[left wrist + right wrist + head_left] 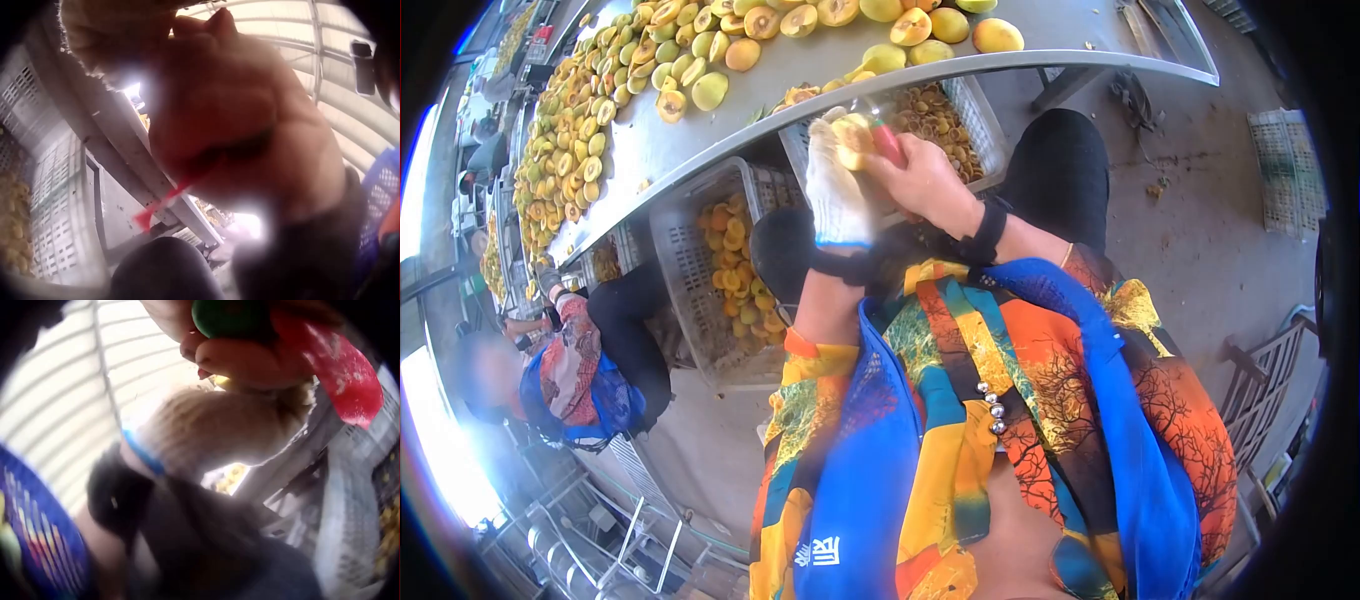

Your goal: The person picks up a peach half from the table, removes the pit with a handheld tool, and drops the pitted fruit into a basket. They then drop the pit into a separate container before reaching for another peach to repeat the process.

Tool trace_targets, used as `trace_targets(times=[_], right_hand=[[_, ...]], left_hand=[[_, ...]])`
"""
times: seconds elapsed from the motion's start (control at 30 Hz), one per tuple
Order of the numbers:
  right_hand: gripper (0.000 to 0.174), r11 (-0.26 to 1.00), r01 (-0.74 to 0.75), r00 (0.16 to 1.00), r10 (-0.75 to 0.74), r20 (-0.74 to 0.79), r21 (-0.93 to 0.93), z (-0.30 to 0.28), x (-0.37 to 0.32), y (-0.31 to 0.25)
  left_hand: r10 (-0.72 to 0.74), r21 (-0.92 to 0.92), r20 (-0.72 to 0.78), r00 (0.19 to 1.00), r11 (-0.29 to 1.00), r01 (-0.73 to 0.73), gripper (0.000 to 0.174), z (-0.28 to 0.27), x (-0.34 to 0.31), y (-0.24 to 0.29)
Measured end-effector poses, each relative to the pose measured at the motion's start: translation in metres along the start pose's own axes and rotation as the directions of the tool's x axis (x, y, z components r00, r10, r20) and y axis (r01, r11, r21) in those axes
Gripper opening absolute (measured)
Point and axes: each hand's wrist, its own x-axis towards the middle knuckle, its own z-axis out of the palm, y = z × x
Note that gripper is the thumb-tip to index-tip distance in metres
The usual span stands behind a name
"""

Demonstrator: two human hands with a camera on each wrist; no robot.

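In the head view the white-gloved left hand [838,190] grips a yellow fruit [855,132] below the metal table's edge. The bare right hand [930,185] is curled round a red-handled tool [887,143] held against the fruit. From the left wrist, the right hand [231,119] looks large and blurred, with a red strip [147,219] below it and the glove [112,37] at the top. The right wrist view shows the right fingers [244,359] around a green part [225,317] and the red part [350,375], beside the gloved hand [206,431]. The tool's working end cannot be made out.
Cut and whole fruit [565,150] lie on the metal table [750,95]. Under its edge stand a crate with fruit halves [735,270] and another with small pieces [940,115]. Another person [585,370] sits at the left. A pale crate [1285,172] stands far right.
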Motion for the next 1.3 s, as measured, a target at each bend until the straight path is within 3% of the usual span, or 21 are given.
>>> trace_targets(times=[0.03, 0.1, 0.13, 0.3, 0.5, 0.8, 0.93, 1.0, 1.07, 1.17, 1.2, 1.3], right_hand=[[0.026, 0.983, 0.112, 0.993, -0.114, -0.011, -0.144, -0.002, -0.003, 0.006], [0.027, 0.85, 0.317, 0.939, -0.344, 0.011, -0.42, -0.008, -0.007, 0.007], [0.027, 0.884, 0.276, 0.96, -0.271, 0.065, -0.378, -0.012, -0.012, 0.004], [0.024, 0.848, 0.362, 0.932, -0.324, 0.162, -0.386, -0.012, -0.021, 0.015], [0.024, 0.836, 0.374, 0.928, -0.336, 0.163, -0.402, -0.012, -0.023, 0.021], [0.023, 0.872, 0.261, 0.965, -0.225, 0.133, -0.413, -0.011, -0.031, 0.015], [0.02, 0.836, 0.294, 0.954, -0.232, 0.188, -0.463, -0.014, -0.035, 0.021], [0.019, 0.823, 0.306, 0.946, -0.207, 0.248, -0.478, -0.019, -0.035, 0.017], [0.019, 0.829, 0.305, 0.939, -0.181, 0.291, -0.469, -0.021, -0.038, 0.018], [0.02, 0.859, 0.288, 0.936, -0.159, 0.315, -0.424, -0.024, -0.035, 0.022], [0.02, 0.872, 0.275, 0.937, -0.149, 0.316, -0.404, -0.026, -0.032, 0.022], [0.021, 0.933, 0.197, 0.951, -0.107, 0.291, -0.3, -0.026, -0.03, 0.015]], left_hand=[[-0.037, -0.082, -0.039, 0.999, 0.996, 0.033, 0.045, 0.001, 0.0, 0.005], [-0.064, 0.038, -0.139, 0.988, 0.997, 0.07, 0.045, 0.003, -0.003, 0.015], [-0.07, 0.071, -0.149, 0.986, 0.994, 0.081, 0.045, -0.005, 0.0, 0.014], [-0.021, 0.295, -0.167, 0.986, 0.953, 0.07, 0.043, -0.002, -0.008, 0.012], [0.081, 0.339, -0.013, 0.997, 0.938, -0.072, 0.042, -0.01, -0.006, 0.0], [0.183, 0.331, -0.025, 0.983, 0.929, -0.164, 0.039, -0.003, -0.01, -0.014], [0.148, 0.556, 0.095, 0.984, 0.813, -0.176, 0.037, -0.004, -0.004, 0.005], [-0.09, 0.591, 0.234, 0.968, 0.804, -0.068, 0.038, -0.007, 0.005, 0.022], [-0.302, 0.642, 0.325, 0.896, 0.766, 0.025, 0.04, -0.012, 0.015, 0.033], [-0.408, 0.745, 0.398, 0.822, 0.666, -0.03, 0.04, -0.012, 0.026, 0.038], [-0.407, 0.727, 0.362, 0.839, 0.687, 0.019, 0.042, -0.013, 0.029, 0.034], [-0.328, 0.381, 0.197, 0.924, 0.894, 0.236, 0.047, -0.001, 0.015, 0.03]])
